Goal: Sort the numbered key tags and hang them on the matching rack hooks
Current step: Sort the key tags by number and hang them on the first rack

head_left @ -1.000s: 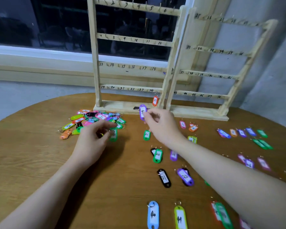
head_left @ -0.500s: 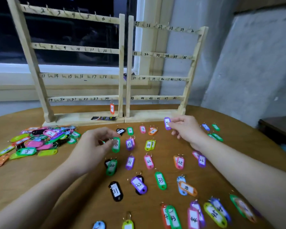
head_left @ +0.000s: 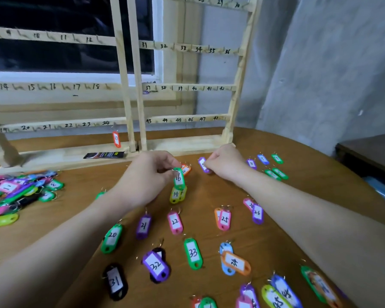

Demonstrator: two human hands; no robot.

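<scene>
My left hand [head_left: 150, 174] pinches a green tag marked 16 [head_left: 179, 178] by its ring, just above a yellow-green tag marked 14 [head_left: 176, 195]. My right hand [head_left: 226, 162] pinches a purple tag [head_left: 203, 164] low over the table near the rack base. Two wooden racks [head_left: 133, 90] with numbered hooks stand behind. An orange tag [head_left: 116, 139] hangs under hook 24. Several sorted tags lie in rows on the table, among them 20 [head_left: 111, 238], 21 [head_left: 143, 226], 22 [head_left: 175, 222] and 33 [head_left: 193, 253].
A heap of unsorted tags [head_left: 20, 192] lies at the left. A black packet [head_left: 103, 155] rests on the rack base. More tags sit at the right [head_left: 276, 172] and along the near edge. The round wooden table [head_left: 287, 152] drops off to the right.
The view has moved closer and to the right. My left hand has carried the green 16 tag rightward, above the 14 tag. My right hand has lowered the purple tag toward the table.
</scene>
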